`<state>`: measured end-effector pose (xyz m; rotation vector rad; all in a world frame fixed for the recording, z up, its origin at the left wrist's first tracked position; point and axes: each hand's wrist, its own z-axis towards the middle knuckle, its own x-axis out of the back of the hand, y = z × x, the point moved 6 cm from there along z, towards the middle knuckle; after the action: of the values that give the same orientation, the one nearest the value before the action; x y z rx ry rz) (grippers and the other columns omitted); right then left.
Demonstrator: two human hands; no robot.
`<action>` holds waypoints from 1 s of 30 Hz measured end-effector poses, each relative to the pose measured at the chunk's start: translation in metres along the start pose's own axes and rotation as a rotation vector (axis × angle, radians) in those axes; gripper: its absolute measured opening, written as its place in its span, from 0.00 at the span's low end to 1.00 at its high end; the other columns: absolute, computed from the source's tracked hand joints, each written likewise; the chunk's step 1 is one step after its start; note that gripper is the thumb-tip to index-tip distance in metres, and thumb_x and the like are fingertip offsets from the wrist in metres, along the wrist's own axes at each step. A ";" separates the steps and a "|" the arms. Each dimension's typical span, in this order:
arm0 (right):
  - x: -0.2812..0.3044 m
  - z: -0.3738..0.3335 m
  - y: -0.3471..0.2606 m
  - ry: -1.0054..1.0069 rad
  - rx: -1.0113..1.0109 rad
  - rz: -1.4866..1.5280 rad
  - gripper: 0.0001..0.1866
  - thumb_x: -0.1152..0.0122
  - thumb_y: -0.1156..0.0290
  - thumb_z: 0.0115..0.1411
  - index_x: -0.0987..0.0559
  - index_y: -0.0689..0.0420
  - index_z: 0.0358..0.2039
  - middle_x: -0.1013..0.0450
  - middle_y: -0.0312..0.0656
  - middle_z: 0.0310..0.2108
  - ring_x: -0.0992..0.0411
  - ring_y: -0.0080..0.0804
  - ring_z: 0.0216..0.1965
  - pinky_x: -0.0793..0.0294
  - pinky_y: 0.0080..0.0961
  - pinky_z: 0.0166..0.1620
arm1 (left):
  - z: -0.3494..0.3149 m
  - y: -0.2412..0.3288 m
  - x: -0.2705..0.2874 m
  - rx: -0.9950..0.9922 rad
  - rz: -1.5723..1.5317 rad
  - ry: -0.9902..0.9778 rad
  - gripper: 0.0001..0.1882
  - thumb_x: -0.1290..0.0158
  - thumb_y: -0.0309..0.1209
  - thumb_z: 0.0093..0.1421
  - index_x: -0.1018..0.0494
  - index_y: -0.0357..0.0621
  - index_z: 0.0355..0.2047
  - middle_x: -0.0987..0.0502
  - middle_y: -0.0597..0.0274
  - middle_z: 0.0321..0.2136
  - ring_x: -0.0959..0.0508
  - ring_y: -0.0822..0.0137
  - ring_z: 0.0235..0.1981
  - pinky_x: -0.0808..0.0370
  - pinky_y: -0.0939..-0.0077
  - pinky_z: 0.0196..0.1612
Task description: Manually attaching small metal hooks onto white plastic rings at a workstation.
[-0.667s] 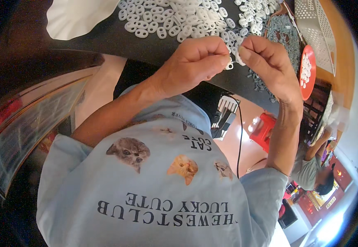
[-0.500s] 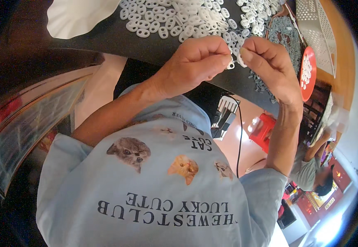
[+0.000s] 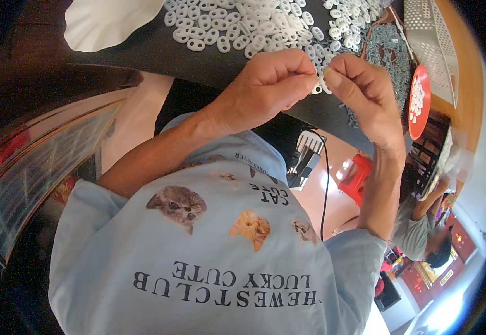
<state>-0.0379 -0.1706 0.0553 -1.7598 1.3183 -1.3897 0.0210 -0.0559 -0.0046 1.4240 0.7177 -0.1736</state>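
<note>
My left hand (image 3: 268, 84) is closed, thumb against forefinger, over the near edge of a black table (image 3: 137, 58). A small white plastic piece (image 3: 317, 88) with a hole shows at its fingertips. Just to the right, my right hand (image 3: 365, 92) is also closed in a pinch, its fingertips close to that piece. What it holds, if anything, is too small to make out. Beyond both hands spreads a heap of white oval plastic pieces (image 3: 265, 27), each with two holes. Some lie right behind the fingertips.
Smaller white pieces (image 3: 349, 19) lie at the far right, beside a pile of small grey pieces (image 3: 388, 50). A red plate (image 3: 420, 129) holds white bits near a white perforated basket (image 3: 428, 39). A wavy white dish (image 3: 103, 25) stands far left. Another person (image 3: 421, 234) sits at right.
My left hand has shifted slightly right with the small white piece. My right hand has drawn slightly left and down, its pinch still closed.
</note>
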 end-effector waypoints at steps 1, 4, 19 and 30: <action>0.001 0.000 0.000 0.034 0.025 -0.005 0.09 0.46 0.70 0.62 0.28 0.61 0.28 0.38 0.26 0.23 0.45 0.12 0.26 0.46 0.13 0.28 | 0.000 0.000 0.001 -0.002 0.010 0.007 0.08 0.53 0.32 0.63 0.32 0.42 0.30 0.39 0.75 0.16 0.44 0.85 0.14 0.50 0.87 0.16; -0.003 -0.002 -0.004 0.061 0.022 0.027 0.09 0.46 0.69 0.62 0.28 0.61 0.28 0.38 0.25 0.23 0.44 0.12 0.26 0.46 0.13 0.28 | 0.000 0.000 0.001 -0.005 0.027 0.008 0.08 0.52 0.33 0.63 0.32 0.42 0.30 0.39 0.75 0.16 0.44 0.85 0.14 0.50 0.87 0.15; -0.014 -0.013 -0.023 0.273 0.424 -0.561 0.16 0.31 0.69 0.49 0.27 0.63 0.32 0.36 0.39 0.23 0.37 0.28 0.20 0.36 0.23 0.24 | -0.001 0.007 0.003 0.099 -0.040 0.073 0.09 0.51 0.29 0.61 0.29 0.38 0.25 0.33 0.70 0.15 0.35 0.83 0.15 0.41 0.87 0.17; -0.018 -0.019 -0.028 0.243 0.504 -0.733 0.14 0.33 0.72 0.49 0.27 0.63 0.33 0.34 0.43 0.24 0.33 0.34 0.22 0.33 0.27 0.24 | 0.006 0.004 0.001 0.028 0.114 0.097 0.08 0.50 0.32 0.60 0.27 0.41 0.28 0.34 0.74 0.14 0.38 0.85 0.14 0.44 0.89 0.16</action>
<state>-0.0454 -0.1403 0.0780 -1.8057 0.3233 -2.1471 0.0262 -0.0605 -0.0023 1.5043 0.7136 -0.0260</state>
